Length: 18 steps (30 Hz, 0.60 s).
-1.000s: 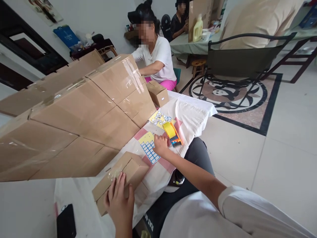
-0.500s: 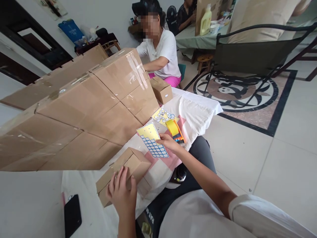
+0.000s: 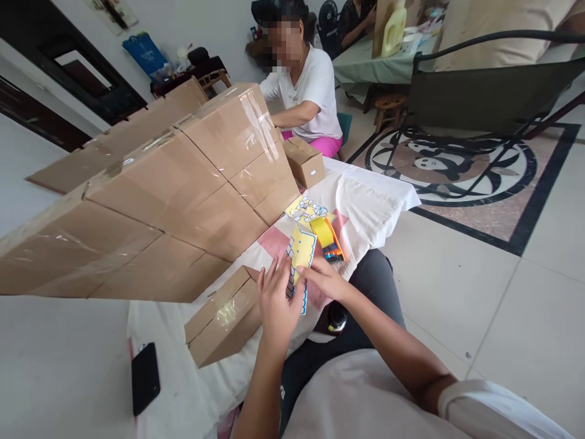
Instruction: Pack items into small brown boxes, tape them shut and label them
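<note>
A yellow sheet of blue-edged labels (image 3: 304,249) is between my two hands, bent lengthwise and turned on edge. My right hand (image 3: 325,278) pinches its near right side. My left hand (image 3: 280,297) has its fingers along the left side and its thumb near the lower part; whether a single label is between them is hidden. Just left of my left hand, a small taped cardboard box (image 3: 223,317) lies on the white cloth (image 3: 183,390). Beyond the sheet are an orange tape dispenser with yellow tape (image 3: 325,235) and a second yellow label sheet (image 3: 305,208).
Stacked cardboard boxes (image 3: 183,189) form a wall at the left. Another small box (image 3: 304,163) stands at the far end, near a seated person (image 3: 311,91) in a white shirt. A black phone (image 3: 145,378) lies at lower left. A dark folding chair (image 3: 484,97) stands right.
My left hand has left the small box and come right to the label sheet. The sheet, flat facing up before, is now bent and tilted in my right hand.
</note>
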Available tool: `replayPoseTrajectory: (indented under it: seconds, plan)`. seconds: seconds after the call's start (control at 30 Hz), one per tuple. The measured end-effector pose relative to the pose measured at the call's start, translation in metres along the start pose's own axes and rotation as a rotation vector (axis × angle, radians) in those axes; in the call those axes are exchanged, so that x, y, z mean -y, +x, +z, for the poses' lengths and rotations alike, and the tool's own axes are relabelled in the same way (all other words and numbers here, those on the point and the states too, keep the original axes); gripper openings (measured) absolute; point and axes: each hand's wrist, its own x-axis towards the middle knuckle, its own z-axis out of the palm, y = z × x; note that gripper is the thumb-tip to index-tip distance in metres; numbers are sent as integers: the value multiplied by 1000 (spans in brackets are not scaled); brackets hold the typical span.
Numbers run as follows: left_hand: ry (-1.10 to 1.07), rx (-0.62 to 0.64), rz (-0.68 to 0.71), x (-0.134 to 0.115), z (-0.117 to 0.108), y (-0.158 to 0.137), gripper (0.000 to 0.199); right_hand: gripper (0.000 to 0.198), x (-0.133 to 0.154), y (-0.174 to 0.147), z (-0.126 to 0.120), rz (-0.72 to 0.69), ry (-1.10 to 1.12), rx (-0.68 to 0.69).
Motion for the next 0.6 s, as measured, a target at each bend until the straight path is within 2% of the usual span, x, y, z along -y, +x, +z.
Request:
replayPoseTrajectory:
  seconds: [0.13,0.23,0.37,0.6]
  plan:
    - [-95,-6,-46,0,0,-7,38,38,2,-3,0,-53,-50,28]
    - [-61,-53,-21,1,-1,-11,37,36,1,-3,2,-99,-110,42]
    - [-24,-152,-22,0,-5,-12,31,37,2,-4,1,-126,-201,-15]
    - [-14,-169,14,-7,-12,-7,22,37,6,-10,-2,-178,-235,9]
